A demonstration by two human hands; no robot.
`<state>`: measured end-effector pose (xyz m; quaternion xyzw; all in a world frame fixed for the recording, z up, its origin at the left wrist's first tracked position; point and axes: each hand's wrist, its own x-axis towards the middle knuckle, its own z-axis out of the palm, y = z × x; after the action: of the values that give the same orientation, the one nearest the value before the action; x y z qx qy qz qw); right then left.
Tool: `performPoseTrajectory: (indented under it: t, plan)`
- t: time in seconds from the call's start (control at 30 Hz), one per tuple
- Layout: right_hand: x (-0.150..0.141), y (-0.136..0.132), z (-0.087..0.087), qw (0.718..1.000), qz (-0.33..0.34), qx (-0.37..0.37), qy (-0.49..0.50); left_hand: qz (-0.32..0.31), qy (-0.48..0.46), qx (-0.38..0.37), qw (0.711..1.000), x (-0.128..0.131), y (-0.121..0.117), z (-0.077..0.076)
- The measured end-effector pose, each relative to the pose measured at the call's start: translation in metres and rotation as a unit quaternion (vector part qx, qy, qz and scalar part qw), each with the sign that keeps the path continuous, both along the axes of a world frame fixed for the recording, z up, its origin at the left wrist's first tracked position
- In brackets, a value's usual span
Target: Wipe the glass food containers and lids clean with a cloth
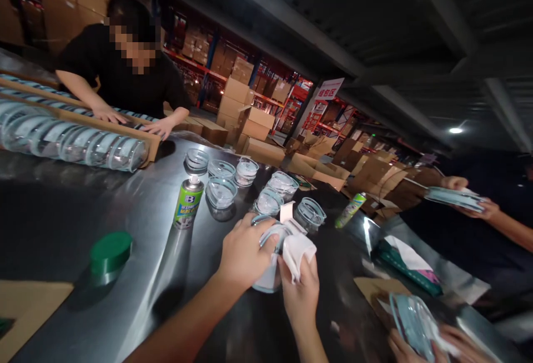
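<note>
My left hand (245,252) is closed around a clear round container (266,277) with a pale blue rim, above the shiny metal table (175,307). In my right hand (300,296), a crumpled white wipe (298,249) is pinched against the container's right side. Just beyond my hands stand several similar containers, among them a single one (311,214) to the right and another (221,193) to the left. A green-labelled spray can (188,205) stands upright left of my hands.
A green round lid-like object (110,255) sits at left, near a cardboard piece (33,313). Across the table a person in black (120,74) touches a carton (153,149) beside a row of containers (75,141). Other people's hands hold containers at right, near a second can (350,210).
</note>
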<state>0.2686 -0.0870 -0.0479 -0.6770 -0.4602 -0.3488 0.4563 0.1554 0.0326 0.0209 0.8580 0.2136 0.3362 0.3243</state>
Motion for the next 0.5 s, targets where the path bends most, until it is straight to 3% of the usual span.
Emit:
performPoseTrajectory:
  t: [0.17,0.33,0.5]
  plan:
    - [-0.006,-0.002,-0.014,1.0,0.004,-0.001,0.0,0.037,0.024,0.035,0.998,0.007,0.0,-0.006]
    - [-0.017,-0.015,-0.025,0.998,-0.045,0.005,0.04,0.061,0.041,0.09,0.993,0.006,-0.004,-0.008]
    - [0.0,-0.063,-0.022,0.98,-0.148,0.053,0.124,0.14,0.03,0.142,0.979,-0.001,0.014,-0.006]
